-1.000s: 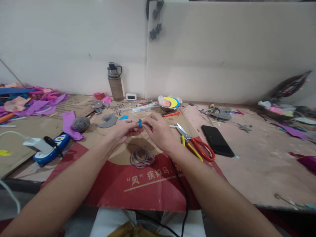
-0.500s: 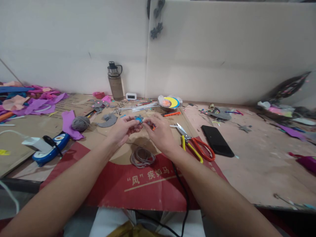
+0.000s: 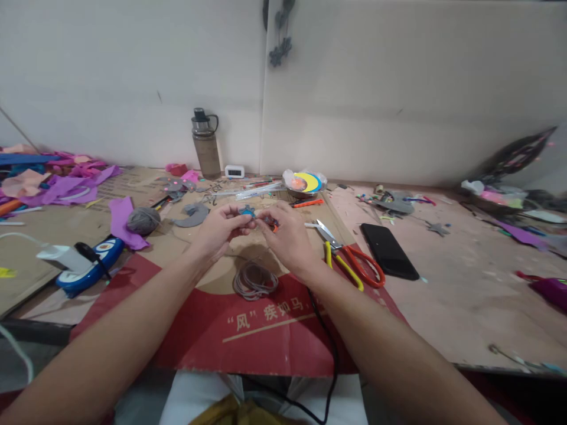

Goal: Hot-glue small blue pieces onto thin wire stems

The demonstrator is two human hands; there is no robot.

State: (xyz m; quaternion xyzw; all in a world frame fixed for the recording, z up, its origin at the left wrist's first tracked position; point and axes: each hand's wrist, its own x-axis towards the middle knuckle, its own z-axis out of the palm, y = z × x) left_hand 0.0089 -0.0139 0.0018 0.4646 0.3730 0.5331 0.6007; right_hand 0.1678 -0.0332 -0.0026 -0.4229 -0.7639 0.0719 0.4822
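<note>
My left hand pinches a small blue-and-grey star-shaped piece between thumb and fingertips. Close against it from the right, my right hand is closed in a pinch. A bit of orange and dark colour shows by its fingers, too small and covered to name. Below both hands lies a loose coil of grey cord on the red-printed cardboard. A grey felt crescent rests left of my left hand. Red-handled scissors and yellow-handled pliers lie beyond my right wrist.
A black phone lies at the right. Farther back are a bowl, a water bottle and a small white clock. Grey yarn and a blue power strip are leftward. A black cable passes beneath my right forearm.
Both hands stay together over the cardboard with the star-shaped piece. The fingers have shifted only slightly, and the whole view has moved a little.
</note>
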